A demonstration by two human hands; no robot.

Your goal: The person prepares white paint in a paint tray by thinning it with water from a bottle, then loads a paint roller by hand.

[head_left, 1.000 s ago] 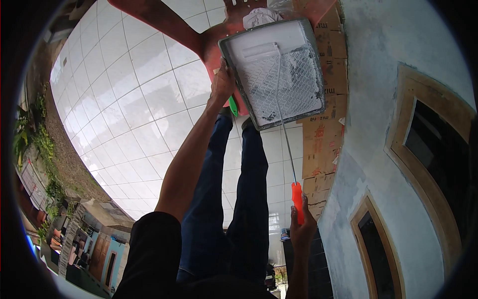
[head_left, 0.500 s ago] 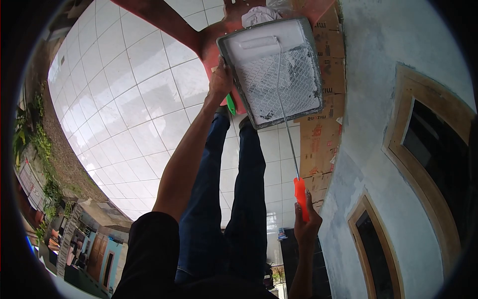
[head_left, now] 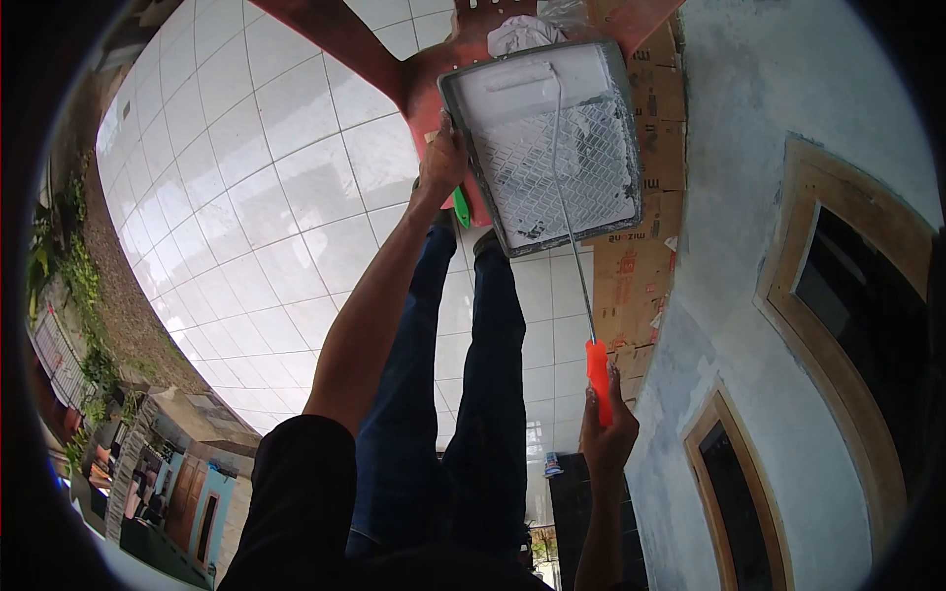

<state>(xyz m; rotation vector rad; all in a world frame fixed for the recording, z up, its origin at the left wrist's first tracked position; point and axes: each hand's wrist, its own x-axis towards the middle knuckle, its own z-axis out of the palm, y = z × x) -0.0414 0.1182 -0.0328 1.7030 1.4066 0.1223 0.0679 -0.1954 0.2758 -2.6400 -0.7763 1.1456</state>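
My right hand (head_left: 609,428) is closed around the orange handle of a paint roller (head_left: 597,379). Its long metal rod runs up over a paint tray (head_left: 562,163), and the roller head lies in the pale paint at the tray's far end. White paint coats the tray's ridged slope. My left hand (head_left: 443,158) grips the tray's left rim, fingers partly hidden. Beneath the tray is a red plastic chair (head_left: 429,74). A green-handled tool (head_left: 461,207) sticks out beside the tray, below my left hand.
White floor tiles (head_left: 266,197) spread to the left. Flattened cardboard (head_left: 631,286) lies along the foot of the grey-blue wall (head_left: 729,246) at right, which has wooden window frames (head_left: 838,197). A crumpled white bag (head_left: 525,32) sits behind the tray.
The roller head has shifted slightly right within the tray, and my right hand has moved up a little with the handle. My left hand still holds the rim.
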